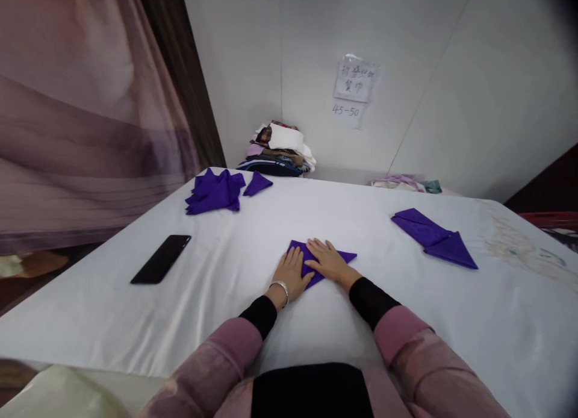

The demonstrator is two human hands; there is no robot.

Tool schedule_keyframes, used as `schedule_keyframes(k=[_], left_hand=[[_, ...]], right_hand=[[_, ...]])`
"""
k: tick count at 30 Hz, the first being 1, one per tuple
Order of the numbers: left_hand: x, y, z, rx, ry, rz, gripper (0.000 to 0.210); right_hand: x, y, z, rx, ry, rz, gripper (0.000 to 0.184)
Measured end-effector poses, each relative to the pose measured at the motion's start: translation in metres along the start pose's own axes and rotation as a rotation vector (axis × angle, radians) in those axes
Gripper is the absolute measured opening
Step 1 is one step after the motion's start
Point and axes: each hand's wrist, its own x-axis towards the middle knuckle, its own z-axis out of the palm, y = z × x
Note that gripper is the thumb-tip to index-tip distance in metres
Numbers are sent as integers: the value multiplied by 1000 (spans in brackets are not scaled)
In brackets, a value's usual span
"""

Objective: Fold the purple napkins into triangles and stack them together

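A folded purple cloth napkin (347, 256) lies on the white tablecloth (316, 333) in front of me, partly covered by both hands. My left hand (291, 272) rests flat on its left part, fingers stretched out, a silver bracelet at the wrist. Across the middle of the napkin lies my right hand (329, 260), palm down with fingers extended. The two hands are close together, near the thumbs. Between and around them parts of the purple cloth show, with one pointed corner sticking out to the right.
Several purple napkins (214, 192) lie piled at the back left, beside one small folded purple napkin (258, 183). A black phone (161, 259) lies on the left. Folded purple napkins (433, 237) lie on the right. Stacked clothes (282, 150) sit beyond the far edge, below a handwritten sign (356, 81).
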Motion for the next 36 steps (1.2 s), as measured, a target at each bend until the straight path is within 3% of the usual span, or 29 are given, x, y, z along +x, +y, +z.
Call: schedule_keyframes(k=[5,9,14,17,22,24,29,32,36], left_hand=[[-5,-4,-6,-10,-33,1,72],[-28,-25,-11,3,0,-40,67],[-64,-53,-21,67,57,-227,58],[-72,-43,-27,65,108,-270,56],[-71,-5,-20,22,78,27,64],[-71,2,-14,13,41,77,67],[-73,0,-8,3,15,71,68],[-72,0,-9,-7,7,69,68],[-71,1,-8,-11,7,69,68]], right_hand=[[-2,0,0,-36,6,-13,65],[-3,-1,0,-58,17,-21,65],[-3,0,0,-62,8,-23,66],[-3,-1,1,-62,4,-19,67],[-3,0,1,-72,5,-17,68],[-3,0,0,-70,-6,-11,67],[0,-17,-7,-61,13,13,69],[7,-40,-6,-44,54,-118,67],[17,-56,3,12,-42,-193,66]])
